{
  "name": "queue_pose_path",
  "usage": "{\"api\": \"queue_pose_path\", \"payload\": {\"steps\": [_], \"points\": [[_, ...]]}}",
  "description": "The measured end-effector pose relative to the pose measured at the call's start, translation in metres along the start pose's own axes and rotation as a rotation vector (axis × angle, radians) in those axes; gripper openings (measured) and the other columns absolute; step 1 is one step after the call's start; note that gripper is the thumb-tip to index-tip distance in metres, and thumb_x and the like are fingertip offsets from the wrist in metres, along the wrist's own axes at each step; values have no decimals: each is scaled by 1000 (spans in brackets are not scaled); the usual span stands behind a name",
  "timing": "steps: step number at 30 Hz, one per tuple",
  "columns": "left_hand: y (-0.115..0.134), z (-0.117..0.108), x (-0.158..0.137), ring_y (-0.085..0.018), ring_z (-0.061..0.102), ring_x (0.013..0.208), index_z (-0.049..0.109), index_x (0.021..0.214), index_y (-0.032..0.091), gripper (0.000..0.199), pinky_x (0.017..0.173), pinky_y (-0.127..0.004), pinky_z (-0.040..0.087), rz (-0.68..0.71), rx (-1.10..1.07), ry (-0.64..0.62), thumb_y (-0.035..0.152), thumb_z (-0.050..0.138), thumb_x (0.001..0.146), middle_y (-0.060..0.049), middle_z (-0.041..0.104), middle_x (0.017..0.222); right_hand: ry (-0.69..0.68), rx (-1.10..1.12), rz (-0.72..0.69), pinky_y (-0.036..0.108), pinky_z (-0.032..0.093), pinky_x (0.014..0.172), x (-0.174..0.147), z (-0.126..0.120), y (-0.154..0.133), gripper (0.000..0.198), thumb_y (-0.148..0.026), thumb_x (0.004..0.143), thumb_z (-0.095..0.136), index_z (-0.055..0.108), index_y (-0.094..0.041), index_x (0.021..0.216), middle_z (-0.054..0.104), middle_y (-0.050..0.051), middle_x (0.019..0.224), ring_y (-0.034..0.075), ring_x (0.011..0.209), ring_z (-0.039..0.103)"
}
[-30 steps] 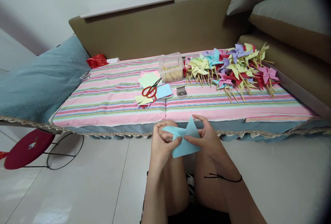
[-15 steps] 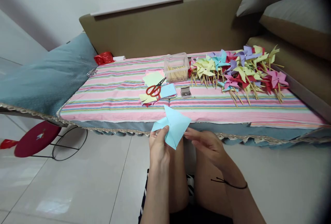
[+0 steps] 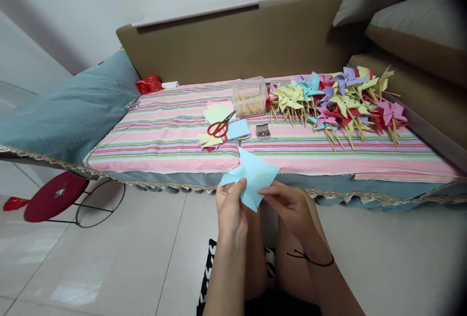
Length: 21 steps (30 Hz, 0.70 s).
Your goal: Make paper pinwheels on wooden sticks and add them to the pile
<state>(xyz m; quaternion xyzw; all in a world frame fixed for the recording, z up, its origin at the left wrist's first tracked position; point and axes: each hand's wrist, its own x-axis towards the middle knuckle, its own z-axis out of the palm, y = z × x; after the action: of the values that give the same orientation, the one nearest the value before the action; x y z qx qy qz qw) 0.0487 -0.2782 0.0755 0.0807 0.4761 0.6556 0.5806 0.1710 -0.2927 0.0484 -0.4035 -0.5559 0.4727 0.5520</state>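
Note:
A light blue sheet of paper [image 3: 258, 174], cut and partly folded like a pinwheel, is held up over my knees. My left hand [image 3: 232, 201] pinches its left side, thumb on top over a folded blade. At the paper's lower right edge, my right hand [image 3: 288, 206] grips it between thumb and fingers; the fingertips underneath are partly hidden. Beyond the paper, red-handled scissors [image 3: 218, 129] lie on stacked coloured paper, with blue sheets [image 3: 238, 130] beside them. A small open box of metal pins [image 3: 263, 131] sits to the right of these.
A clear plastic tub [image 3: 250, 97] of wooden sticks stands on the striped cloth [image 3: 164, 129]. Many finished pinwheels [image 3: 339, 99] are heaped at the right. A red plastic bag [image 3: 149, 84] lies at the far left, and a dark red stool [image 3: 54, 197] stands on the floor.
My right hand has moved in from beside the paper and now takes its lower right edge. The paper and my left hand have shifted slightly right in view.

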Motion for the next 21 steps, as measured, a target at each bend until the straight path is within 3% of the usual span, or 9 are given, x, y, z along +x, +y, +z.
{"api": "queue_pose_path", "payload": {"steps": [10,15,21], "points": [[-4,2,-6,-12,63,58,46,98,19,53,62,-24,47,130,116,-85,17,80,57,3,66,64,231,301,173,33,51,76,3,13,3,5,-30,74,73,72,-24,73,67,0,74,17,75,61],[-4,7,-12,-11,62,55,43,95,19,52,60,-22,46,162,157,-111,17,79,58,3,67,62,364,227,184,28,51,66,5,20,-1,8,-29,69,76,71,-23,71,68,-1,69,15,68,61],[-5,6,-13,-10,61,52,40,92,19,52,58,-21,46,155,165,-115,17,79,58,2,68,60,396,112,137,26,49,61,7,18,2,9,-26,67,78,72,-22,72,69,-1,69,14,66,60]]}}
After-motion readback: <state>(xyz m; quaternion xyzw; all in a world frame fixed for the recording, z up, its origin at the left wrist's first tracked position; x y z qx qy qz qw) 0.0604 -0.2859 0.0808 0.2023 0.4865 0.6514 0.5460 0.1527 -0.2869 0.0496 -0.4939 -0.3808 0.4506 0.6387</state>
